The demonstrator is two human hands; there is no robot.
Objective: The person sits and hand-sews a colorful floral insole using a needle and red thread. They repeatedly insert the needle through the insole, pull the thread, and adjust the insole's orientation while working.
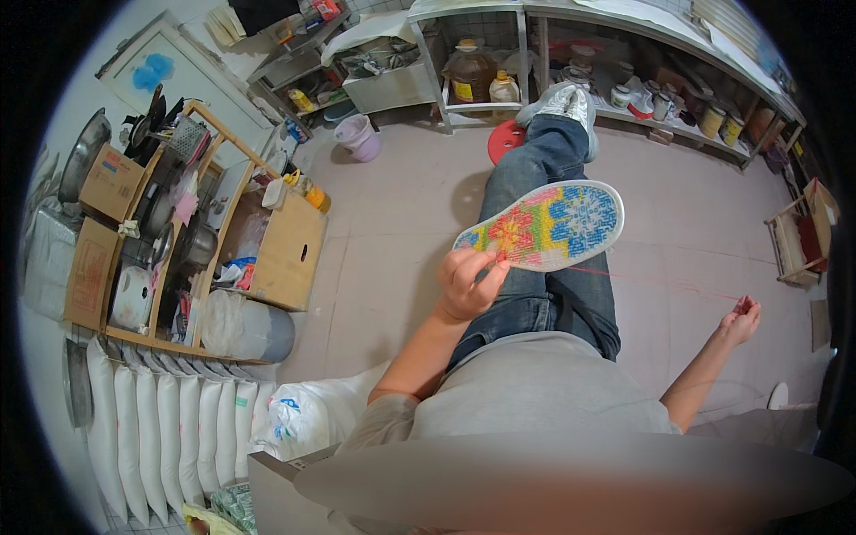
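My left hand [470,290] grips the narrow end of a white-edged insole [571,223], stitched with blue, pink, yellow and green patterns, and holds it tilted above my jeans-clad legs. A thin red thread [660,281] runs from the insole across to my right hand [740,319], which is out to the right with fingertips pinched on the thread; whether a needle is there is too small to tell.
Wooden shelves [276,254] with pans and boxes stand left, above white sacks [169,428]. A purple bucket [355,134], a red stool [505,138] and steel benches [660,125] with jars are ahead. A small wooden rack [794,236] stands right.
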